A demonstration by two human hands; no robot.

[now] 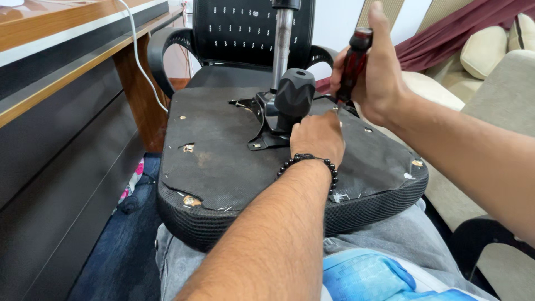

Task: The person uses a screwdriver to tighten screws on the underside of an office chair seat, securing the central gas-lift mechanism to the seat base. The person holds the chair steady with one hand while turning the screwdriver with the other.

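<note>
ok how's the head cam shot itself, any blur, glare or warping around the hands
Head view: even daylight, soft shadows, no harsh glare; the left hand, right hand and screwdriver are sharp; the near forearms loom large from wide-angle stretch; the desk edge bends slightly towards the frame border.

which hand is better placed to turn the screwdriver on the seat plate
Right. The right hand already grips the screwdriver upright by its handle, above the plate. The left hand rests low beside the plate, steadying.

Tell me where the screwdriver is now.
In the head view, the screwdriver stands upright in the right hand, right of the black knob, above the upturned chair seat.
</note>
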